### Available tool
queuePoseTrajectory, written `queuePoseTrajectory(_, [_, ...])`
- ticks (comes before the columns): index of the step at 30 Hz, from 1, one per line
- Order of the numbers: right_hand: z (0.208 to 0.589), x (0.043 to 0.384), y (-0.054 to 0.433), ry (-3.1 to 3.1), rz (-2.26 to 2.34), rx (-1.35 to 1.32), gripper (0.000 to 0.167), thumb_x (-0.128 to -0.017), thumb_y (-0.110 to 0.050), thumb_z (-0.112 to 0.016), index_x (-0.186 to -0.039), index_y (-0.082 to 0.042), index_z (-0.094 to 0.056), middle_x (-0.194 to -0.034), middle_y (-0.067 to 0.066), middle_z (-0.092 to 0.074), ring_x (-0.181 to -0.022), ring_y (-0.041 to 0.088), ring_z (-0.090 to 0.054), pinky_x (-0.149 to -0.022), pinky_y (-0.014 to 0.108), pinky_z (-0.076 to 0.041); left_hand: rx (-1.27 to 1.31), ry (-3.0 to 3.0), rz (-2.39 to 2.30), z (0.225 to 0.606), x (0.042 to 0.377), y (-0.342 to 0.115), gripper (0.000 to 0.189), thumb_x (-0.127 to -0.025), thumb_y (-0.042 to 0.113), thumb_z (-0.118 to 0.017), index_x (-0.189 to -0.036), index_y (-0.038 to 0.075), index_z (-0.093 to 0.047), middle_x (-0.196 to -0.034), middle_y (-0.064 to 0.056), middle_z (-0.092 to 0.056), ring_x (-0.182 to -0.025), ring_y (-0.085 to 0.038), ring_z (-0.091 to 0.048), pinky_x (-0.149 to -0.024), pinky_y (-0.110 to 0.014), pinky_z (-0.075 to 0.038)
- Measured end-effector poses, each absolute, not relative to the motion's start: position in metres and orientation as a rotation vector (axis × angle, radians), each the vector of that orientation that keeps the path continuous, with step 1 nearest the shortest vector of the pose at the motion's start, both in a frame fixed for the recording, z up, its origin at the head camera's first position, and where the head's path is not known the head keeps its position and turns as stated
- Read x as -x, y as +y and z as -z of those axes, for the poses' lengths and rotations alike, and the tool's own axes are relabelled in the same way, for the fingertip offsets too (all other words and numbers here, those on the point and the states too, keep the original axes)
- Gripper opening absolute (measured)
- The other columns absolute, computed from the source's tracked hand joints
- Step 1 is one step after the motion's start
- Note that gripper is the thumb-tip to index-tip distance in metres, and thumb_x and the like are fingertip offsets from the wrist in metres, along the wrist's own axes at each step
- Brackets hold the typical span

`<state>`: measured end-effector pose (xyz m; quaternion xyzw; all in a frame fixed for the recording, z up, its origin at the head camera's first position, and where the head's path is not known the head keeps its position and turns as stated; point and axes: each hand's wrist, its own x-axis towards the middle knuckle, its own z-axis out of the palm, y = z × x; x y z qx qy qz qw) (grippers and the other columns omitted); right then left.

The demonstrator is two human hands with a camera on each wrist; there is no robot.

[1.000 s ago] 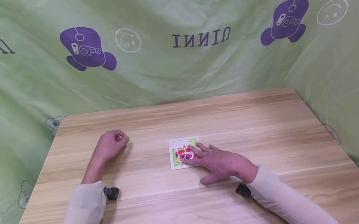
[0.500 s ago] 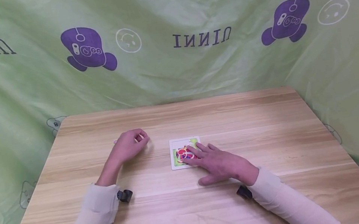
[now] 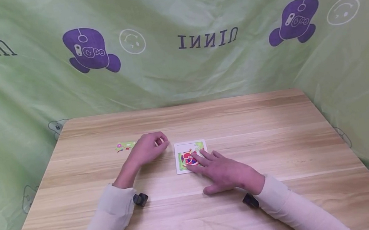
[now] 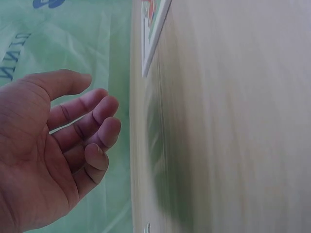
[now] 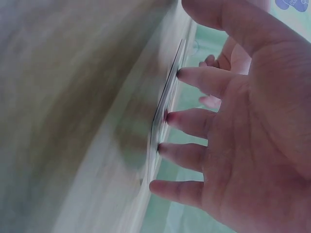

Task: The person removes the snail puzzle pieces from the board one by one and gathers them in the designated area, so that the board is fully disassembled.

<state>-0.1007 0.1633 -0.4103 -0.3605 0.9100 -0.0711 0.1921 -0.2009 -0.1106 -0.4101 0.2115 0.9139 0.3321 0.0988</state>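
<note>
A small square picture board (image 3: 180, 146), white-bordered with a red figure on green and a pale blank part at its upper left, lies flat on the table. My right hand (image 3: 225, 170) rests on its right side with fingers spread, hiding some of the picture; in the right wrist view its fingertips (image 5: 181, 74) touch the board. Just left of the board hovers my left hand (image 3: 148, 149). The left wrist view shows its fingers (image 4: 90, 124) loosely curled, thumb apart, nothing between them. Behind that hand lie small colourful pieces (image 3: 125, 144), partly covered by it.
The wooden table (image 3: 269, 119) extends around both hands. A green printed curtain (image 3: 179, 76) hangs behind it and along both sides. Black wrist cameras are strapped under the left cuff (image 3: 141, 199) and right cuff (image 3: 250, 200).
My left hand has moved right, away from the colourful pieces and towards the board, uncovering the pieces. The right hand stays on the board, almost unmoved.
</note>
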Motion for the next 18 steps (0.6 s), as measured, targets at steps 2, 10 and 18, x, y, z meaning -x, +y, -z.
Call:
queuePoseTrajectory(2, [0.410,0.100,0.162,2.560,0.190,1.008,0.082,-0.092,-0.047,-0.070,-0.162,-0.025,-0.033,-0.170,0.014,-0.015,-0.153,0.041,-0.013,-0.117,0.063,-0.021,-0.647,2.703,-0.968,0.411,0.201,-0.104,0.013,-0.098,0.025,-0.066,-0.100,0.014,-0.072,-0.084,0.003,-0.067,-0.075,-0.016,-0.060,-0.070,-0.036,-0.050])
queuePoseTrajectory(10, [0.405,0.097,0.156,2.585,0.178,0.978,0.081,-0.093,-0.044,-0.071,-0.161,-0.022,-0.036,-0.168,0.015,-0.021,-0.152,0.043,-0.017,-0.115,0.061,-0.027,-0.703,2.698,-0.895,0.413,0.204,-0.079,0.011,-0.097,0.024,-0.066,-0.098,0.016,-0.073,-0.083,0.003,-0.065,-0.075,-0.016,-0.059,-0.071,-0.036,-0.049])
queuePoseTrajectory(18, [0.403,0.095,0.150,2.576,0.161,0.926,0.089,-0.091,-0.062,-0.069,-0.162,-0.021,-0.035,-0.168,0.016,-0.020,-0.152,0.043,-0.016,-0.114,0.061,-0.030,-0.761,2.665,-0.863,0.414,0.209,-0.058,0.009,-0.097,0.021,-0.067,-0.097,0.014,-0.073,-0.083,0.004,-0.066,-0.076,-0.014,-0.060,-0.073,-0.034,-0.050])
